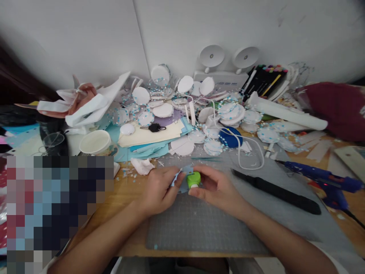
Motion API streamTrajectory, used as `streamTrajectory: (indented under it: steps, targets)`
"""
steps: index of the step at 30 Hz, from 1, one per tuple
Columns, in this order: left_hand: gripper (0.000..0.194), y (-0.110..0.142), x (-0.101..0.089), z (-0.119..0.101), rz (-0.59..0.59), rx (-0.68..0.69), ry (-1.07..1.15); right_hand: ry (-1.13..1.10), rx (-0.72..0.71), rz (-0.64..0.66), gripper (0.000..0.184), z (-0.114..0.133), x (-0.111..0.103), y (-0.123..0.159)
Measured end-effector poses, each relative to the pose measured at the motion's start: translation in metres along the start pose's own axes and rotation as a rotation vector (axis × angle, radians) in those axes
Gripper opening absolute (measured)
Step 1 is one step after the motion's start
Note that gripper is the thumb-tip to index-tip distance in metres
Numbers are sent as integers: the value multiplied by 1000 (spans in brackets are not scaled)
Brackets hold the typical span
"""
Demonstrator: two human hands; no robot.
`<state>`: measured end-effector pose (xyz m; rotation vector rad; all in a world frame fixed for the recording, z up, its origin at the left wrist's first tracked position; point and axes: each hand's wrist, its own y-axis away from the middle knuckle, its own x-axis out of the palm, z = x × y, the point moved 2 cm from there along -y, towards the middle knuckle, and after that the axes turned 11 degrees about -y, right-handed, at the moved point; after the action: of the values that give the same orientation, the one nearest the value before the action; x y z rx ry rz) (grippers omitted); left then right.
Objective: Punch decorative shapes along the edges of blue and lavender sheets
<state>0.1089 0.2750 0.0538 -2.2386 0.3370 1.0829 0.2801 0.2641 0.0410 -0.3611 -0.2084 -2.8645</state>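
My right hand (219,189) is closed around a small bright green craft paper punch (194,178), its thumb by the white part underneath. Facing it, my left hand (160,187) pinches a piece of light blue paper (187,168) between thumb and fingers. The paper reaches up to the punch; whether its edge lies inside the slot I cannot tell. Both hands are above the far part of a grey gridded cutting mat (199,224). My left fingertips are partly behind the paper.
White discs (182,146) with blue-flecked strings pile along the back. Keys (155,127) lie on stacked paper (151,137), near a white bowl (95,142). To the right are a long black knife-like tool (279,192), a blue glue gun (322,177) and a white cable (261,156).
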Motion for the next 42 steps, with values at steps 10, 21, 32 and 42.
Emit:
streamTrajectory:
  steps: [10,21,32,42]
  targets:
    - [26,3,4,1,20,99,-33,90,-117,22,40,5,1,2]
    - [53,-3,-1,-5,66,-10,84,210,-119,73,37,7,2,4]
    - [39,-1,1,-7,93,77,59,259,-126,98,24,-1,7,5]
    - [36,-2,1,-4,211,25,88,136,-65,60,37,-5,0,-1]
